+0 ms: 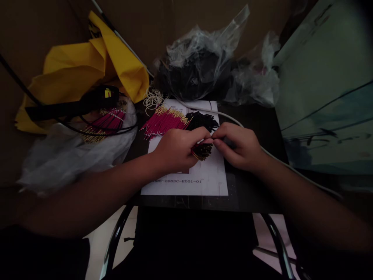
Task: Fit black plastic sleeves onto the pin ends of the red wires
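My left hand [182, 146] is closed around a bundle of thin wires [204, 151], whose dark ends with golden tips point toward me. My right hand [239, 146] meets it, thumb and forefinger pinched by the left fingertips; whatever sits in that pinch is too small to make out. Just beyond the left hand lies a row of red wires [166, 122] with golden ends. Beside them rests a small heap of black pieces [202, 120]. Both lie on a printed white sheet [215, 182] on the dark table [256, 186].
Plastic bags [198, 66] with black contents stand at the back. On the left, a yellow cloth or bag [75, 64] lies behind more red wires [107, 122] on clear plastic [70, 151]. A pale cable [221, 113] crosses the table, near loose rubber bands [153, 97].
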Available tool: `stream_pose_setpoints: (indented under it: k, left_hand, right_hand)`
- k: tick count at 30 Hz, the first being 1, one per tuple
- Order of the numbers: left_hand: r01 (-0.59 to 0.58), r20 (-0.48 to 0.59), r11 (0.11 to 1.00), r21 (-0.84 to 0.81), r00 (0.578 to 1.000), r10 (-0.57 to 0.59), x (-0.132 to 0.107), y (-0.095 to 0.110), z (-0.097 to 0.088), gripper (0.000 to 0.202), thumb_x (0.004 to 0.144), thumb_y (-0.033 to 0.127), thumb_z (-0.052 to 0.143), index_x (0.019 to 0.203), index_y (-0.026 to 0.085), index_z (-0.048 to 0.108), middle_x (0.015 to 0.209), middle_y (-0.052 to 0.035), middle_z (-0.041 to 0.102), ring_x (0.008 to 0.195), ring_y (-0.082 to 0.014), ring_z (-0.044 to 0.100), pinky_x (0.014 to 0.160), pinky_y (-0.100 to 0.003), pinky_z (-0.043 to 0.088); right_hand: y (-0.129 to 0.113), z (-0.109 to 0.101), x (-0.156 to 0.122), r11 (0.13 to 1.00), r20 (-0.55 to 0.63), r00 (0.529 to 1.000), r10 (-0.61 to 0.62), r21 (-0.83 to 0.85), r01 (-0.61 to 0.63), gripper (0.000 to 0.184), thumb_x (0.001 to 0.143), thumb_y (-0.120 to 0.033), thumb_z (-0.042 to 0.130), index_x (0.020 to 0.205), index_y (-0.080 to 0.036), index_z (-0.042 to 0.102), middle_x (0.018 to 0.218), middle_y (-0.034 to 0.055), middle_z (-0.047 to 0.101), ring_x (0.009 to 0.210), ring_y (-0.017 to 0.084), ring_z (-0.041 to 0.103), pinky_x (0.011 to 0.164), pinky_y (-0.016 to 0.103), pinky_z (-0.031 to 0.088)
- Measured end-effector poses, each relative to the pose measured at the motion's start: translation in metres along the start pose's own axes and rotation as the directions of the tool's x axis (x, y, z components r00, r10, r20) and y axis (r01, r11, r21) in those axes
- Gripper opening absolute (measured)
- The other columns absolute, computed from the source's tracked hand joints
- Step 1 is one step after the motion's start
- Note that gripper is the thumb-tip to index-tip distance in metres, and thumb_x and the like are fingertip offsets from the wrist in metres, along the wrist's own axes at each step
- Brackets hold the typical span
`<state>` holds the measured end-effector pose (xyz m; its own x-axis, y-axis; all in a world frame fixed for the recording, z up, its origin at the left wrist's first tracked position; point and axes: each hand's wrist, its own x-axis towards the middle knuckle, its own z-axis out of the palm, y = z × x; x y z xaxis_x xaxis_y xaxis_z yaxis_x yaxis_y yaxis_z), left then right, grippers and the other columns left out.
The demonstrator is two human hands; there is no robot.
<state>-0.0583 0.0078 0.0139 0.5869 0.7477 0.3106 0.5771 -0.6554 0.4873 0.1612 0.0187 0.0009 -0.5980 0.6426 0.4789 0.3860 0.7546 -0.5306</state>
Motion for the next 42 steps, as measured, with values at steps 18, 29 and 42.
stream_pose_setpoints:
  k: [18,29,42]
  left_hand:
    - [0.062,0.087,0.983,0.171,0.993,-0.078,0.003,0.003,0.002,0.019,0.087,0.034,0.051,0.093,0.023,0.065,0.070,-0.0004,0.069,0.067,-0.0166,0.066,0.055,-0.024,0.038]
    - [0.071,0.106,0.969,0.237,0.990,-0.098,0.003,0.003,0.004,0.021,0.088,0.039,0.051,0.093,0.025,0.065,0.069,0.0000,0.068,0.069,-0.0179,0.066,0.053,-0.026,0.032]
    - [0.050,0.176,0.930,0.364,0.977,-0.121,0.004,0.002,0.005,0.017,0.082,0.033,0.054,0.094,0.024,0.063,0.069,-0.0006,0.068,0.062,-0.0186,0.062,0.049,-0.028,0.020]
  right_hand:
    - [-0.035,0.001,-0.009,0.931,-0.103,0.950,-0.296,-0.254,0.262,0.016,0.080,-0.020,0.068,0.095,-0.024,0.063,0.079,0.0031,0.069,0.068,0.016,0.063,0.060,0.033,0.052]
    - [-0.030,0.004,-0.011,0.930,-0.129,0.947,-0.294,-0.266,0.253,0.017,0.080,-0.020,0.067,0.095,-0.025,0.061,0.080,0.0018,0.069,0.069,0.015,0.063,0.059,0.031,0.052]
    - [-0.023,0.009,-0.009,0.946,-0.032,0.970,-0.240,-0.234,0.226,0.016,0.080,-0.026,0.070,0.087,-0.023,0.056,0.083,0.0017,0.063,0.069,0.014,0.057,0.060,0.030,0.046]
